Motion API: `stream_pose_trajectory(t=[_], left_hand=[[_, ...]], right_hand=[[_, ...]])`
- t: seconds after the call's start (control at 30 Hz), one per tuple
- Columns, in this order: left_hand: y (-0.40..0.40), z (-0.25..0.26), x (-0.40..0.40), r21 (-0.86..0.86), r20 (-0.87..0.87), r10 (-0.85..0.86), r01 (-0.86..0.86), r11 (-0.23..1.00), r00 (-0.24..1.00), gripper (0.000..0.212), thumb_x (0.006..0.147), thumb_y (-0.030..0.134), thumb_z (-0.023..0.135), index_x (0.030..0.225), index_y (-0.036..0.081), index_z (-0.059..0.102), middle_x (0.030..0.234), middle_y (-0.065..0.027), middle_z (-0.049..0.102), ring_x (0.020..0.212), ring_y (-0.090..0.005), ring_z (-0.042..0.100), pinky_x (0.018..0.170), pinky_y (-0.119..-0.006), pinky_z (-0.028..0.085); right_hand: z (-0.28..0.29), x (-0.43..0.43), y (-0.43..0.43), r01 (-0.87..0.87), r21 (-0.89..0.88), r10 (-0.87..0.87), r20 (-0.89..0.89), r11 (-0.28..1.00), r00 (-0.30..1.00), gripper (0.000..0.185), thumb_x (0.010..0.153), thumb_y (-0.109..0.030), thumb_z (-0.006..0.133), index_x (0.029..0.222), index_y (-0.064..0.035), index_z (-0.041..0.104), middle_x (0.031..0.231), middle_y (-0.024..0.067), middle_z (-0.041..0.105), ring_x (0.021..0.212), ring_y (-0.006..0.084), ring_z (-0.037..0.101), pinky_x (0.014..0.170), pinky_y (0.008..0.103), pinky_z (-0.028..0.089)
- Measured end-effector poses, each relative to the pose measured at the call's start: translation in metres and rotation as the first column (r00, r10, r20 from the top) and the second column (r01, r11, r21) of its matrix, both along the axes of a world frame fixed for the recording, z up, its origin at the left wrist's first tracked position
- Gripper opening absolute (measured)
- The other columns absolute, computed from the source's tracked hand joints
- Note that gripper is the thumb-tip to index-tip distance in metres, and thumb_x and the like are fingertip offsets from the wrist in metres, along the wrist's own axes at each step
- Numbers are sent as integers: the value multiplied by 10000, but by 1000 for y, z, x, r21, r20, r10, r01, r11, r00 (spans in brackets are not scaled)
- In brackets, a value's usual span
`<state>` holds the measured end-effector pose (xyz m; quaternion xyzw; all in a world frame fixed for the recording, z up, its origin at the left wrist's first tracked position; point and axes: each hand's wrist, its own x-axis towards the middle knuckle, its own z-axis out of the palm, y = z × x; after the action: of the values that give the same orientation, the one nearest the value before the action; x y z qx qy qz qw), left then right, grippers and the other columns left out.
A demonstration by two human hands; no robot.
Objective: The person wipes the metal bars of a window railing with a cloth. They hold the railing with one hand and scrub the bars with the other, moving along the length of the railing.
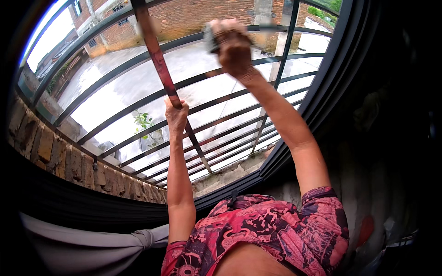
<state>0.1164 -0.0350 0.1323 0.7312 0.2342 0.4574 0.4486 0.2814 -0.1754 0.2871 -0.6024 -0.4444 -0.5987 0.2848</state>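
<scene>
My left hand (176, 112) is closed around an upright metal bar (157, 57) of a window grille, near the middle of the picture. Raised higher and to the right, my right hand (234, 48) is blurred. A grey cloth or pad (210, 38) is in its grip, at the fingers' left side, in front of the grille's crossbars (207, 103). Whether the cloth touches a bar cannot be told.
A dark window frame (307, 110) curves along the right. Rough brick wall (65, 160) edges the opening at lower left, above a knotted grey curtain (146, 238). Beyond the grille are a leafy plant (143, 120), wet concrete ground (114, 74) and a brick building (207, 15).
</scene>
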Motion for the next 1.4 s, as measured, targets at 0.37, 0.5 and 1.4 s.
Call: stream_pose_trajectory(t=[0.37, 0.5, 1.4], left_hand=[[-2, 2, 0, 1, -28, -26, 26, 1000, 999, 244, 775, 114, 622, 959, 45, 477, 788, -103, 642, 708, -237, 650, 670, -354, 514], [0, -1, -1, 15, -11, -20, 20, 1000, 1000, 237, 775, 105, 622, 956, 44, 482, 789, -110, 644, 722, -255, 654, 687, -359, 510], [-3, -7, 6, 129, 82, -31, 20, 991, 996, 210, 779, 67, 603, 947, 51, 478, 731, -44, 599, 531, -136, 561, 457, -269, 466]], right_hand=[[-6, 78, -63, 311, 9, -311, -18, 950, 950, 661, 734, -96, 721, 1344, -165, 477, 1138, 129, 483, 1026, 280, 491, 817, 412, 400], [-5, 106, -90, 395, 27, -381, -213, 918, 900, 617, 749, -18, 662, 1331, -114, 482, 1039, 146, 447, 956, 295, 480, 786, 402, 420], [-11, 86, -70, 168, 311, -93, -241, 936, 966, 556, 705, 130, 540, 1250, 52, 465, 871, 188, 487, 815, 338, 530, 693, 406, 504]])
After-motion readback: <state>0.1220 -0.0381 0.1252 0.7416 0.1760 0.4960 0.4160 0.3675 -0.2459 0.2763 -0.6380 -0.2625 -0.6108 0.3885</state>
